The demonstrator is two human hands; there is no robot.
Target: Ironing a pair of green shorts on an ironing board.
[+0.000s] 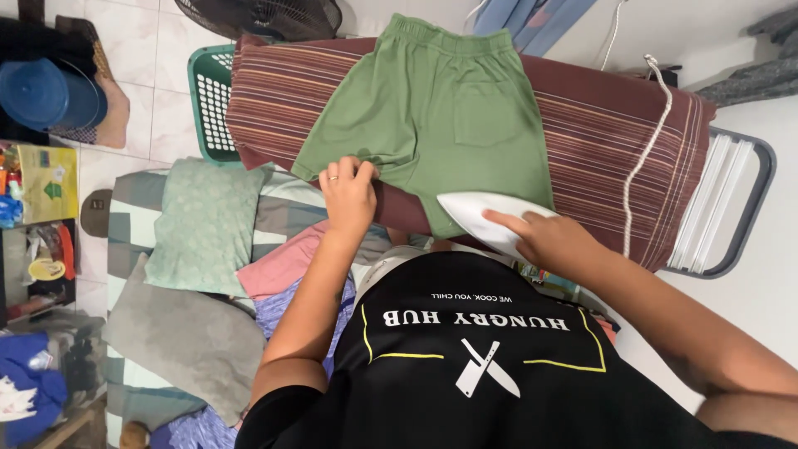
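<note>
Hands (349, 195) on green shorts' (432, 108) hem

Flat yellow-green printed package (47, 183), far left on the shelf; round yellow label (46, 268) just below it.

Pale tiled floor (158, 108) at upper left, w/ a green plastic laundry basket (209, 100) standing on it, next to a dark fan (266, 15). Blue bucket (46, 91) sits far left. White wall (773, 274) on the right. Low bed (133, 208) w/ checked cover carries a green pillow (204, 224) & folded clothes. Cluttered shelf (33, 249) at left edge. Light even, soft.
</note>
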